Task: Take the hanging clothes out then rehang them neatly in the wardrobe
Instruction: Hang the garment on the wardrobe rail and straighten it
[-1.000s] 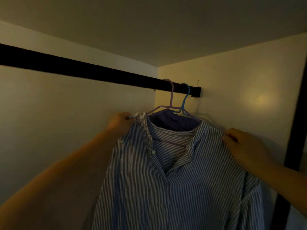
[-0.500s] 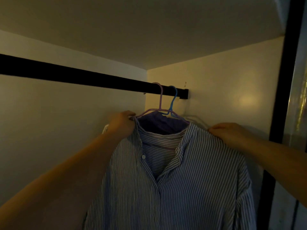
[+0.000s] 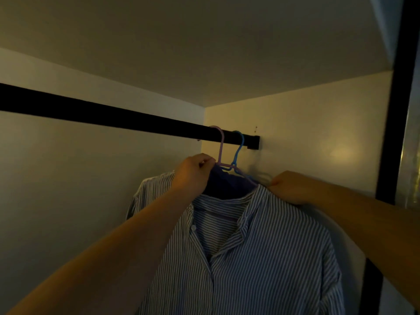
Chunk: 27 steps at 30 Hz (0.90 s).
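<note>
Dim wardrobe interior, warm low light. Black rail (image 3: pixel 109 114) runs from the far left edge across to a bracket on the right side wall (image 3: pixel 295 133), sloping down in view. Left forearm comes up from bottom left; left hand (image 3: pixel 193 176) is raised at the neck of the pink hanger (image 3: pixel 220 147), fingers curled and pinched together at the hanger base just under the hook, with the hand also over the left collar area of the shirt. Cannot tell for sure whether it pinches the hanger wire, the collar fabric or both. Pink hanger hook sits over the rail near its right end. Just beside it, right of it, the blue hanger (image 3: pixel 238 148) hooks on the same rail, close to the bracket, the two hanger shoulders crossing or touching at the base. Striped shirt (image 3: pixel 261 258), blue and white, hangs below the hangers, front facing camera, collar open, top button visible, left shoulder drooping off to the left. Behind the collar a dark purple garment (image 3: pixel 223 184) shows, hung further back. Right hand (image 3: pixel 288 186) rests on the shirt's right shoulder by the collar, fingers curled down, gripping the fabric there. Right forearm enters from the right edge. Dark vertical wardrobe frame (image 3: pixel 393 133) at far right.
</note>
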### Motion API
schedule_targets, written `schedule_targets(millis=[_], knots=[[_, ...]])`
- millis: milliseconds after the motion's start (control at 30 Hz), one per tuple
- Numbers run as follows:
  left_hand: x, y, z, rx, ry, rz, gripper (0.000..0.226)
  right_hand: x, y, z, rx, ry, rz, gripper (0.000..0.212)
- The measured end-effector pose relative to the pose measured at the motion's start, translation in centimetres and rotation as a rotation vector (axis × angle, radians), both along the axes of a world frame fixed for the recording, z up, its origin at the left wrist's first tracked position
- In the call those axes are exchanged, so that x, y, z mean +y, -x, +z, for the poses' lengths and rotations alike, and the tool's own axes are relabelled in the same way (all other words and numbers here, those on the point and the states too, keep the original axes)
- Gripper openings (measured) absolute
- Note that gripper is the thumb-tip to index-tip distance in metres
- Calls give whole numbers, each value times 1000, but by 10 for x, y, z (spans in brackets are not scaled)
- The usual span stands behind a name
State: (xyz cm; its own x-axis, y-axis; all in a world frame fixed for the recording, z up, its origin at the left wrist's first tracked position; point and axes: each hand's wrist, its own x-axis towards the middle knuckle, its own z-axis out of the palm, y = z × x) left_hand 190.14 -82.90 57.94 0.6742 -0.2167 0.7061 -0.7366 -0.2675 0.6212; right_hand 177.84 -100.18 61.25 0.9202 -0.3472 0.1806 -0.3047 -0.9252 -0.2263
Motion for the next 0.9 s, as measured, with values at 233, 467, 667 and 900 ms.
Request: schedule_targets(millis=[233, 467, 667, 900], knots=[[2, -4, 0, -16, -13, -85, 23, -3, -11, -5, -50, 67, 50, 46], [-5, -14, 3, -69, -98, -119, 17, -11, -8, -4, -137, 304, -32, 46], [-27, -24, 8, -76, -175, -142, 18, -15, -17, -5, -148, 387, -80, 42], [-44, -27, 6, 9, -97, -236, 15, -17, -1, -13, -333, 485, -46, 39]])
